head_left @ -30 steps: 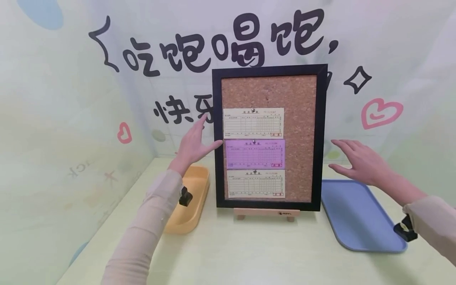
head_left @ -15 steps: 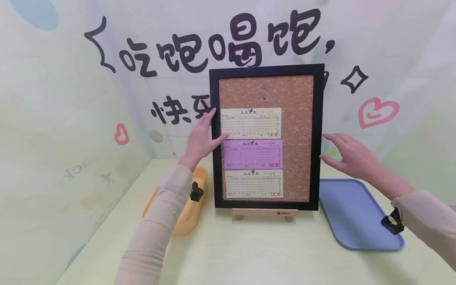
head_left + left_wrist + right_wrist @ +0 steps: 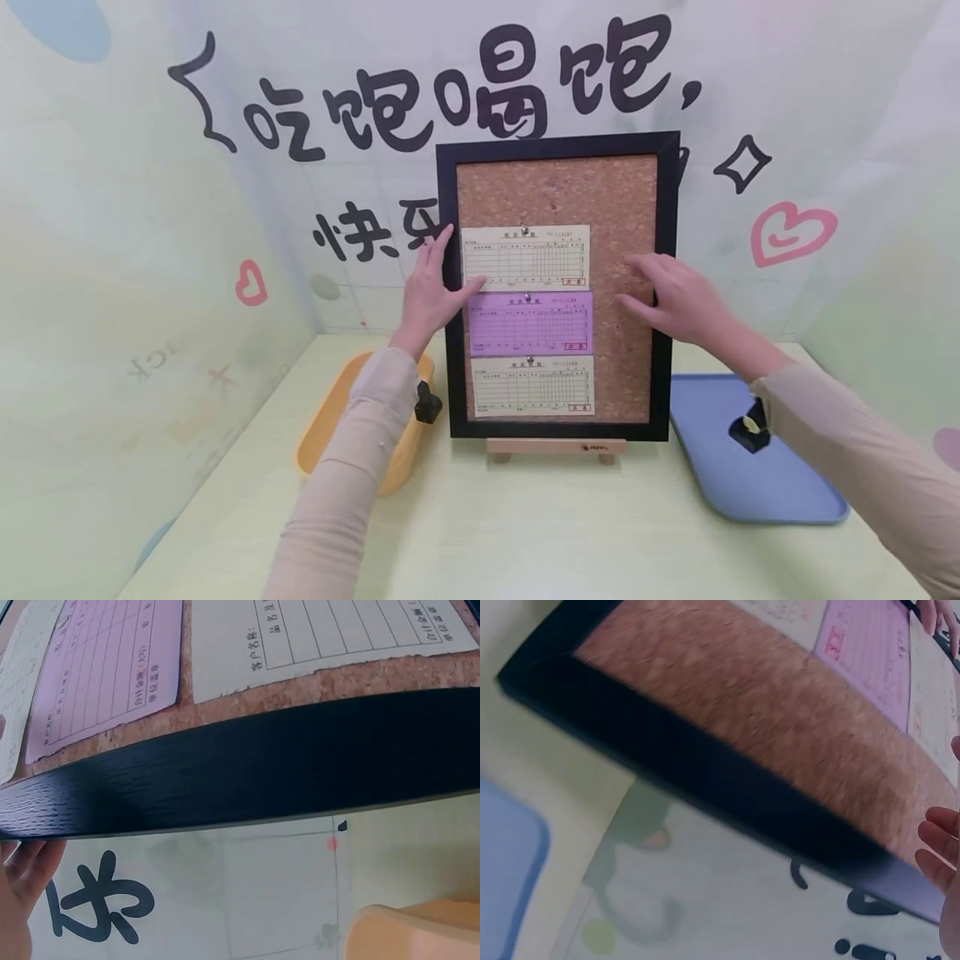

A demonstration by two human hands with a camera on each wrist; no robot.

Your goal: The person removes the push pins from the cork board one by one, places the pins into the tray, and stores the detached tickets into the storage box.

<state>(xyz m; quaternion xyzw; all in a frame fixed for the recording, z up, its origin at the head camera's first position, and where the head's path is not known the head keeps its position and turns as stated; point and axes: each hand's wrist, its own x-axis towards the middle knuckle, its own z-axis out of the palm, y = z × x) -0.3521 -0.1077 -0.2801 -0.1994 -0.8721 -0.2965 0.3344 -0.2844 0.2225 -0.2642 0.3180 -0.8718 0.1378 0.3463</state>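
While the left grip (image 3: 429,298) holds the frame (image 3: 557,148), the right (image 3: 686,302) hovers.

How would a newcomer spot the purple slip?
Find the rectangular black-framed cork board on its wooden stand. On it, the rectangular purple paper slip is pinned between upper and lower rectangular cream paper slips; its colour sets it apart.

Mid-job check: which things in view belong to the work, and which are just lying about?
Part of the job, it seems:
black-framed rectangular cork board, left grip at its edge
two cream paper slips and one purple paper slip
silver pushpins
small wooden easel

Probably just lying about:
yellow rounded tray
blue rounded rectangular tray
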